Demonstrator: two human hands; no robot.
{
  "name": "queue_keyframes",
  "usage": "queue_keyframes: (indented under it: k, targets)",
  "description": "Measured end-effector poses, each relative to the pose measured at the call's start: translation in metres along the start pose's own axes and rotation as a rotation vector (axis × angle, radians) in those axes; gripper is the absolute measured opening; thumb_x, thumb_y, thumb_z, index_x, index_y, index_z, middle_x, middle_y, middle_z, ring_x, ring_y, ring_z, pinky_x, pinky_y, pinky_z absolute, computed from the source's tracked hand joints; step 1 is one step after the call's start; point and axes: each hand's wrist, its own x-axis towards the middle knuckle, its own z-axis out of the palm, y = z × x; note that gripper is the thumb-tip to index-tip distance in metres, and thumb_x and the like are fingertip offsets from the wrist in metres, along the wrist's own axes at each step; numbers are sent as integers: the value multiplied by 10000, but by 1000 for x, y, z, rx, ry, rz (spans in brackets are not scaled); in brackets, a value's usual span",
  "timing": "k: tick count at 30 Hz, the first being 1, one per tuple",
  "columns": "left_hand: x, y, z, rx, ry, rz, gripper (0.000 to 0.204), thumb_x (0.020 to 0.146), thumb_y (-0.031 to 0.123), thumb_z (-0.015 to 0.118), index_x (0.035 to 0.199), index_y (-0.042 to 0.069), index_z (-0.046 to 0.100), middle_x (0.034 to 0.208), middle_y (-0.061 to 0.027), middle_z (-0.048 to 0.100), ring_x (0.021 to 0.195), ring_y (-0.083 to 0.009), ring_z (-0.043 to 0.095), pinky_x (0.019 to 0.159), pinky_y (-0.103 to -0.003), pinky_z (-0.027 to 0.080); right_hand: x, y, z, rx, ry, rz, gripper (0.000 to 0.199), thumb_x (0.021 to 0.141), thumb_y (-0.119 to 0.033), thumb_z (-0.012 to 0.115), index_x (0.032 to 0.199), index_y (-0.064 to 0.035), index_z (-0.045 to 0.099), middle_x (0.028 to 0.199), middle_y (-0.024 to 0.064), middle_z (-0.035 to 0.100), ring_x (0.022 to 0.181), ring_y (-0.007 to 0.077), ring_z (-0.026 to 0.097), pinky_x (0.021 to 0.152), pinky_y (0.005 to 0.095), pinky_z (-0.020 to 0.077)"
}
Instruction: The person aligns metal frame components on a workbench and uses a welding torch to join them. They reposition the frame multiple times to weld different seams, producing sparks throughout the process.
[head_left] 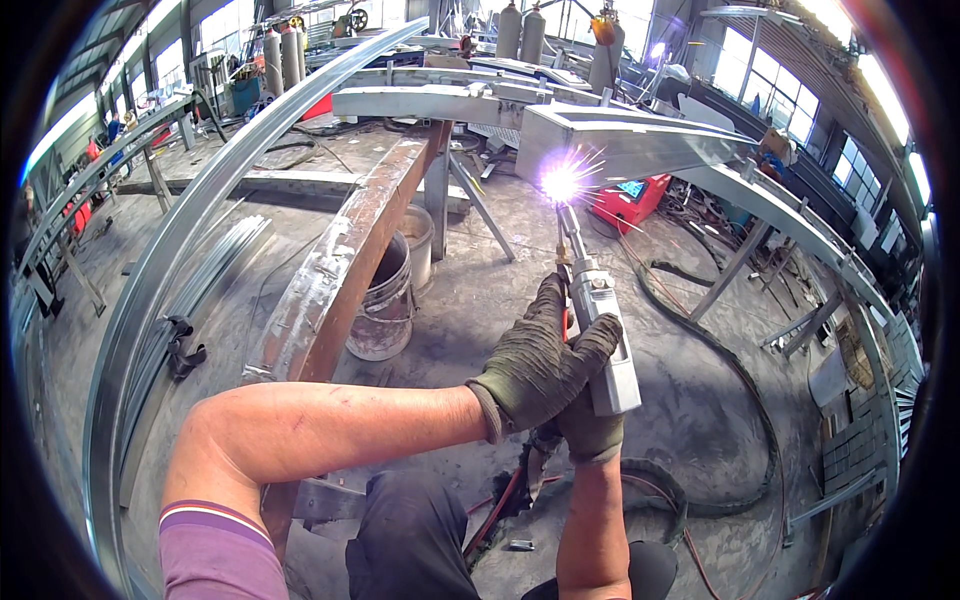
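Note:
A grey welding torch [614, 372] points away from me, its nozzle at a bright spark [561, 182]. The glare hides the exact contact point, at the lower corner of a box-shaped metal end on a tapered steel piece [640, 150]. My left hand [540, 355], in a dark olive glove, wraps round the torch body from the left. My right hand [590, 428], gloved alike, grips its rear from below, partly hidden by the left hand and the torch. A thin brass-coloured tube [563, 245] runs beside the nozzle.
A rusty brown beam [345, 260] crosses at left, with a stained bucket [383, 315] beneath it. Long curved metal tubing [200, 190] arcs along the left. A red machine [630, 205] stands beyond the spark. Thick hose [735, 370] loops over the floor at right.

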Motion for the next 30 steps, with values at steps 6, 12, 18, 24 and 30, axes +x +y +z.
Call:
queue_keyframes:
  k: [6,12,18,24,30]
  targets:
    - [-1,2,-1,-33,-17,-25,893,1073,549,692,1661,-39,366,1500,-365,638,1408,-494,662,1194,-542,512,-3,4,1,32,0,26,247,1070,-305,740,1096,-67,799,880,122,802,801,318,821,689,424,608]
    - [-2,4,0,-33,-23,-25,898,1076,540,693,1663,-50,359,1512,-364,627,1433,-492,642,1215,-534,494,-3,1,-2,36,13,16,300,1076,-350,752,1089,-54,793,849,114,795,758,285,810,670,412,599]
    - [-2,0,0,41,-10,-24,723,1143,440,667,1620,-33,399,1449,-255,635,1374,-320,644,1188,-463,508,-2,-3,-1,9,5,6,291,1079,-337,741,1071,-51,792,836,118,787,754,304,809,659,424,594]
    - [-3,0,0,-15,-18,-9,719,1140,429,686,1620,-22,399,1405,-219,654,1302,-276,670,1140,-442,539,-3,0,1,64,10,-17,220,1052,-253,731,1052,-39,784,853,132,788,761,313,804,665,429,594]
    - [-5,8,0,-122,-46,-56,756,1098,458,701,1624,-1,410,1419,-273,685,1317,-379,712,1121,-485,555,0,-10,-4,57,-19,-47,99,1004,-137,763,1031,-42,773,835,117,759,720,304,757,661,408,580]
